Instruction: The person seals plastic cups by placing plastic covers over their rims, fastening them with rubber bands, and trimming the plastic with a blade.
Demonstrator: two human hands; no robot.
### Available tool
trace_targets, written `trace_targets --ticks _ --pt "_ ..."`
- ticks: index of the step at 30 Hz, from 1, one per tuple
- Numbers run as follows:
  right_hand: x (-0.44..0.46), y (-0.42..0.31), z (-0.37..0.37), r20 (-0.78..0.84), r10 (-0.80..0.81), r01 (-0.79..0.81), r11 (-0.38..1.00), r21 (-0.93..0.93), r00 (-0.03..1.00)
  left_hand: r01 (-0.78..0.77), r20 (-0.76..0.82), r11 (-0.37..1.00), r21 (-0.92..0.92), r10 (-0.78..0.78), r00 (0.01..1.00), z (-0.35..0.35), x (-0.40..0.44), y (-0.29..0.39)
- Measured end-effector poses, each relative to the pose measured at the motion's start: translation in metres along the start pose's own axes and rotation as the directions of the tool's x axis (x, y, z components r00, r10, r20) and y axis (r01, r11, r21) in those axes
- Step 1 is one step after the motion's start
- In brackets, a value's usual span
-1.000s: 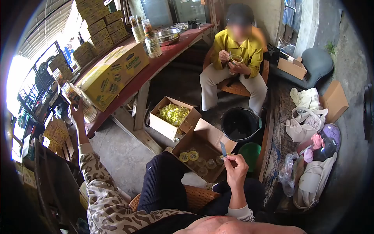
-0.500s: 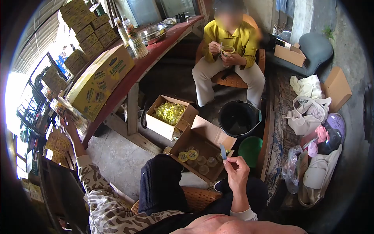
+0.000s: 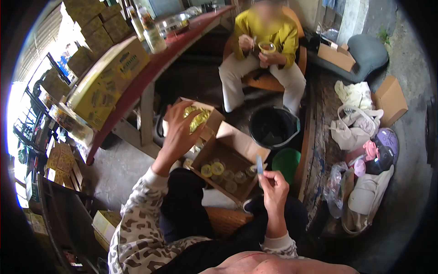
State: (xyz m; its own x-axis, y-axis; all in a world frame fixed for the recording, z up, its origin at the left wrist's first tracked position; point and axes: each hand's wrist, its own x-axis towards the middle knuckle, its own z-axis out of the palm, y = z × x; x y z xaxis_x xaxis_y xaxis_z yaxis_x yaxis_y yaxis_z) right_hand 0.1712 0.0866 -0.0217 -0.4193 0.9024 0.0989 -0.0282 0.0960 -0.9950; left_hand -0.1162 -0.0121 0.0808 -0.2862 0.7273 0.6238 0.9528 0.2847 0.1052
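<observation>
My left hand [image 3: 181, 130] is spread above the carton of yellow-green pieces [image 3: 197, 119], partly covering it, with nothing visible in its fingers. Thin and upright, a grey blade [image 3: 259, 164] is pinched between the thumb and fingers of my right hand [image 3: 274, 185]. Below and left of that hand lies an open cardboard box [image 3: 244, 148] holding several clear cups and yellow-lidded cups [image 3: 218, 168].
A person in a yellow shirt [image 3: 269, 27] sits opposite, holding a cup [image 3: 267, 47]. Black bucket [image 3: 273, 127] and green basin [image 3: 286, 164] stand at centre right. The red table [image 3: 157, 59] bears a lemon carton [image 3: 112, 82] and stacked cups [image 3: 154, 39]. Bags [image 3: 356, 130] lie at right.
My left hand has moved right, from the stacked cups at the table's left end to above the carton of yellow-green pieces. My right hand still holds the blade. The view has shifted slightly.
</observation>
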Motion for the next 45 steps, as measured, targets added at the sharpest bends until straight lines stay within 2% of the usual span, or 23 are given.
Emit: trace_targets --ticks 3,4,5,7,9,11,12,13,16,18,21,22,24,27,28,30,31,34,36,37,39,43,45 --pt "0.001 -0.015 -0.005 -0.035 0.062 -0.058 0.991 0.117 0.997 0.018 0.091 0.957 -0.290 0.009 0.996 0.070 0.002 0.015" --pt "0.001 -0.020 -0.004 -0.060 0.099 -0.087 0.979 0.182 0.993 0.079 0.139 0.921 -0.380 -0.027 0.990 0.103 -0.003 0.016" --pt "0.002 -0.023 -0.005 -0.085 0.128 -0.103 0.962 0.252 0.988 0.116 0.203 0.913 -0.391 -0.037 0.978 0.133 -0.010 0.015" --pt "0.000 -0.024 -0.010 -0.075 0.156 -0.129 0.951 0.280 0.985 0.189 0.399 0.937 -0.293 -0.060 0.915 0.188 -0.031 0.017" --pt "0.002 -0.018 -0.013 -0.145 0.235 -0.137 0.862 0.488 0.961 0.278 0.531 0.921 -0.271 -0.098 0.842 0.248 -0.074 0.014" --pt "0.004 -0.013 -0.016 -0.162 0.266 -0.158 0.860 0.485 0.950 0.279 0.806 0.935 -0.216 0.010 0.592 0.292 -0.109 -0.001" --pt "0.004 -0.012 -0.017 -0.152 0.295 -0.179 0.838 0.515 0.943 0.313 0.833 0.925 -0.216 0.008 0.553 0.288 -0.121 0.001" --pt "0.005 -0.012 -0.017 -0.141 0.322 -0.199 0.816 0.543 0.936 0.288 0.839 0.937 -0.198 0.010 0.545 0.316 -0.154 -0.010" --pt "0.007 -0.012 -0.016 -0.130 0.370 -0.235 0.784 0.574 0.920 0.390 0.852 0.914 -0.108 -0.118 0.511 0.353 -0.219 -0.020" --pt "0.009 -0.008 -0.017 -0.130 0.364 -0.230 0.787 0.572 0.922 0.604 0.856 0.797 -0.030 -0.291 0.427 0.348 -0.238 -0.007" --pt "0.009 0.000 -0.020 -0.113 0.370 -0.239 0.774 0.586 0.922 0.597 0.876 0.802 0.014 -0.298 0.380 0.338 -0.242 0.020" --pt "0.009 0.002 -0.020 -0.108 0.378 -0.248 0.771 0.586 0.919 0.602 0.876 0.798 0.009 -0.297 0.381 0.341 -0.246 0.025" --pt "0.011 0.006 -0.019 -0.102 0.391 -0.263 0.768 0.584 0.915 0.509 0.863 0.860 -0.027 -0.237 0.446 0.350 -0.248 0.036" --pt "0.013 0.011 -0.019 -0.100 0.398 -0.277 0.777 0.565 0.912 0.508 0.873 0.856 -0.097 -0.172 0.457 0.339 -0.232 0.056" --pt "0.013 0.012 -0.018 -0.102 0.399 -0.279 0.780 0.560 0.911 0.511 0.874 0.854 -0.101 -0.170 0.456 0.357 -0.248 0.055" --pt "0.015 0.014 -0.017 -0.091 0.410 -0.297 0.780 0.550 0.908 0.314 0.861 0.942 -0.116 -0.063 0.505 0.377 -0.265 0.059" --pt "0.015 0.015 -0.017 -0.095 0.409 -0.296 0.784 0.546 0.908 0.316 0.860 0.941 -0.122 -0.059 0.506 0.379 -0.268 0.060" --pt "0.015 0.016 -0.016 -0.103 0.403 -0.294 0.798 0.526 0.909 0.380 0.859 0.919 -0.101 -0.112 0.499 0.378 -0.277 0.064" --pt "0.016 0.012 -0.013 -0.104 0.422 -0.313 0.797 0.516 0.901 0.557 0.841 0.820 -0.131 -0.206 0.501 0.379 -0.285 0.061" --pt "0.016 0.012 -0.012 -0.107 0.420 -0.310 0.798 0.517 0.901 0.554 0.840 0.822 -0.133 -0.203 0.503 0.380 -0.288 0.056" --pt "0.015 0.011 -0.012 -0.090 0.408 -0.310 0.802 0.511 0.908 0.521 0.750 0.819 -0.240 -0.184 0.635 0.379 -0.293 0.048" --pt "0.014 0.012 -0.015 -0.080 0.403 -0.316 0.813 0.488 0.912 0.622 0.734 0.750 -0.225 -0.288 0.614 0.373 -0.272 0.039" --pt "0.014 0.008 -0.014 -0.074 0.382 -0.310 0.835 0.454 0.921 0.664 0.768 0.734 -0.142 -0.342 0.541 0.358 -0.241 0.037"
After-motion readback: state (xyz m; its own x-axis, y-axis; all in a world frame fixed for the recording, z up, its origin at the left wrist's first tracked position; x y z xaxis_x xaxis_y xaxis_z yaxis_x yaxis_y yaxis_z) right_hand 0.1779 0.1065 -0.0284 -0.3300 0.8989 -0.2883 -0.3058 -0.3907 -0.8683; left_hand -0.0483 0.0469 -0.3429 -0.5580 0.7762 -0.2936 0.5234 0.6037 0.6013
